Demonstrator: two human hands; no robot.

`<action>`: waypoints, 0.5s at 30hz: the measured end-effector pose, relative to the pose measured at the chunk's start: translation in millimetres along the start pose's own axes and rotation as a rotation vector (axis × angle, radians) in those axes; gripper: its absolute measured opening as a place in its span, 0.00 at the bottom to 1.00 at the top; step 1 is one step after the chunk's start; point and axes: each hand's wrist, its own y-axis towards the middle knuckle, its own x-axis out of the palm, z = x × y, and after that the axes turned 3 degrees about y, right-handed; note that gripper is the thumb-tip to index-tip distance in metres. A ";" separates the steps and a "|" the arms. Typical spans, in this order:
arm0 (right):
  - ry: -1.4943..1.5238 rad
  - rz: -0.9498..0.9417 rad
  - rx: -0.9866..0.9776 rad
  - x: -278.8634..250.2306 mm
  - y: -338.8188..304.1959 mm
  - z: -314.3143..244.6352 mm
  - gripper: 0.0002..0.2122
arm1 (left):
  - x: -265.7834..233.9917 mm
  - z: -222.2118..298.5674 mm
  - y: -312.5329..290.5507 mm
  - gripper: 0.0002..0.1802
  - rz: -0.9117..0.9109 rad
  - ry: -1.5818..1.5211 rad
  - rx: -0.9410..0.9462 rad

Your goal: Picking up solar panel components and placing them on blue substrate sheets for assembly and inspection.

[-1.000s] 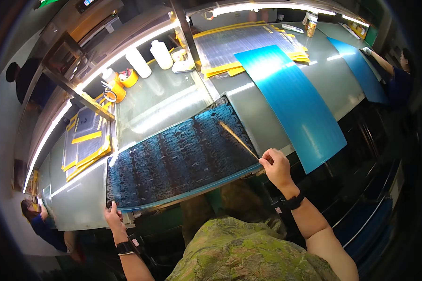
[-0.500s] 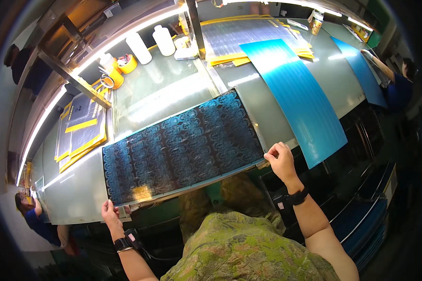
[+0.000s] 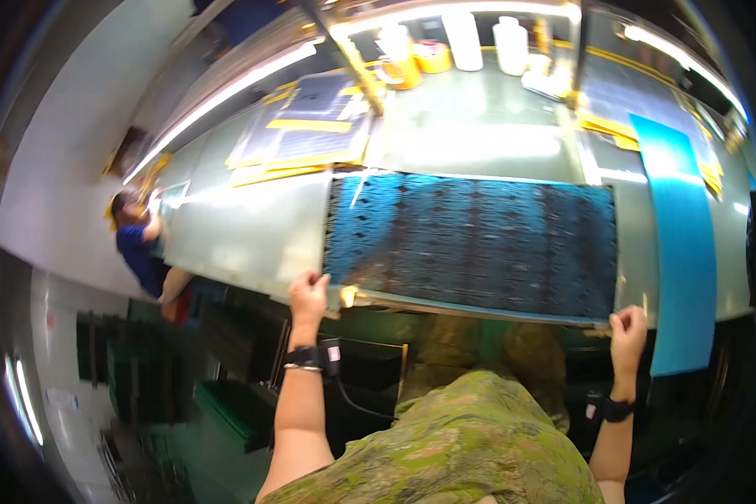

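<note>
A thin rectangular sheet [image 3: 479, 244], blue with a dense black pattern, spans the glass-topped table's near side. At its near left corner, my left hand [image 3: 308, 302] is closed, thumb and fingers pinched on the edge. My right hand [image 3: 628, 340] pinches the near right corner in the same way. The sheet's near edge lies along the table's front edge. To the right, a plain bright-blue sheet [image 3: 685, 252] lies with its near end sticking out past the table edge. Motion blurs the picture a little.
Stacked panels with yellow edges [image 3: 307, 126] lie at the back left, and more panels [image 3: 638, 97] at the back right. White bottles [image 3: 463, 42] and orange tape rolls [image 3: 433, 57] stand behind. A co-worker [image 3: 139, 244] sits at the far left end. Dark racks [image 3: 143, 361] stand below.
My view has swung left, so the table and sheets appear farther right. Both hands stay at the patterned sheet's near corners. The co-worker on the right has left the view.
</note>
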 end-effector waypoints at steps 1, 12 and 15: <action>0.017 -0.018 0.023 0.3 0.2 4.3 0.09 | -2.1 4.1 -2.1 0.11 0.027 0.102 0.058; 0.013 -0.067 0.087 5.2 -1.4 7.0 0.08 | -5.3 -2.9 -5.4 0.12 0.021 0.042 -0.062; 0.008 -0.063 0.082 6.2 -0.8 7.7 0.08 | -5.3 -3.3 -4.6 0.12 0.012 0.054 -0.072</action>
